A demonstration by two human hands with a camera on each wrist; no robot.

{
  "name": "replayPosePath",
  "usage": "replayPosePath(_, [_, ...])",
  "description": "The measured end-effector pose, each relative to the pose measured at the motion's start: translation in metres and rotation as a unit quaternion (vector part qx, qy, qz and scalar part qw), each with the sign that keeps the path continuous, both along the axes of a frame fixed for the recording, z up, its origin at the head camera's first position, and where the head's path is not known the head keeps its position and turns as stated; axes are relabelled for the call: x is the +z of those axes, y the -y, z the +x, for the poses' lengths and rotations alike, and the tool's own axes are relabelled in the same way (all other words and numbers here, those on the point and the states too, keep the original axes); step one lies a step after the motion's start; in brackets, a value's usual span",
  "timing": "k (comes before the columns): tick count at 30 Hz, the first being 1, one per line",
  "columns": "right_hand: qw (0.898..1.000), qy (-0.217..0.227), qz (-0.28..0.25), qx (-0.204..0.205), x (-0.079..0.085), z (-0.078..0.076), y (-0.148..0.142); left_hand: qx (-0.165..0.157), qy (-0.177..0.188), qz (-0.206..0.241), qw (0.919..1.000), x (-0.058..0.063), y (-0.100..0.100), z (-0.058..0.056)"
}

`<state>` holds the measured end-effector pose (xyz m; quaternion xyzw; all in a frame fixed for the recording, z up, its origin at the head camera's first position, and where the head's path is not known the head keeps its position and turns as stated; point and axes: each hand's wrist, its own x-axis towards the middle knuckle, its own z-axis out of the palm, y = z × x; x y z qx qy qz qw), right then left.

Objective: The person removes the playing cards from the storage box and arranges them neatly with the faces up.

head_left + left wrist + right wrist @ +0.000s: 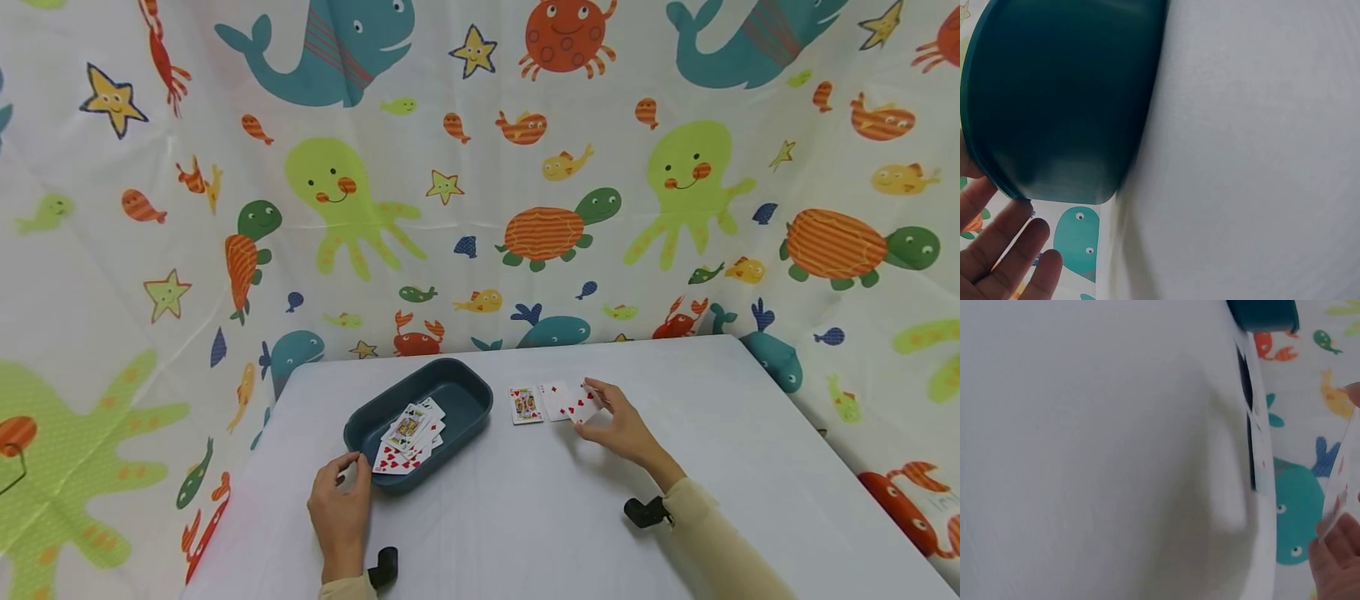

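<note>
My left hand pinches the near-left rim of a dark teal plastic tub. In the left wrist view the fingers spread out below the tub's rim. Several playing cards lie overlapping in the tub, a face card on top. My right hand holds a red-suited playing card by its edges, between thumb and fingers. That card is tilted above the table and overlaps a diamond card in the head view. Left of these lies a face card.
A white cloth covers the table. Behind and beside it hangs a curtain printed with sea animals. Each wrist wears a small black camera, one on the left and one on the right.
</note>
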<state>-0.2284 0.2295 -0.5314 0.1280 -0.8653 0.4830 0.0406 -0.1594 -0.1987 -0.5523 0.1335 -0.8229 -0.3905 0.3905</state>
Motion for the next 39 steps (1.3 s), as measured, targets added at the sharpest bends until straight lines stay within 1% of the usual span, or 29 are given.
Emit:
replayPosePath(4, [0.999,-0.006,0.031,0.007,0.000,-0.003,-0.014,0.000,0.003,0.000,1.0000,-0.001,0.001,0.000])
replayPosePath(10, [0.995,-0.032,0.091,0.029,0.003,-0.012,-0.029,0.000,-0.003,0.003,1.0000,-0.002,0.002,0.000])
replayPosePath(16, [0.987,-0.014,0.153,0.056,0.009,-0.023,-0.040,0.001,-0.005,0.001,1.0000,-0.002,0.001,-0.001])
replayPosePath(21, [0.975,0.002,0.202,0.089,0.012,-0.034,-0.048,0.001,-0.008,0.001,1.0000,-0.002,0.001,-0.001])
replayPosePath(30, [0.953,0.050,0.272,0.122,0.022,-0.051,-0.052,0.004,0.003,0.002,1.0000,-0.003,0.001,0.000])
replayPosePath(32, [0.948,0.051,0.287,0.132,0.024,-0.053,-0.052,0.003,0.003,0.002,1.0000,-0.004,0.000,0.000])
replayPosePath(39, [0.926,0.059,0.343,0.146,0.030,-0.064,-0.048,0.006,0.002,-0.002,1.0000,-0.004,0.001,0.000])
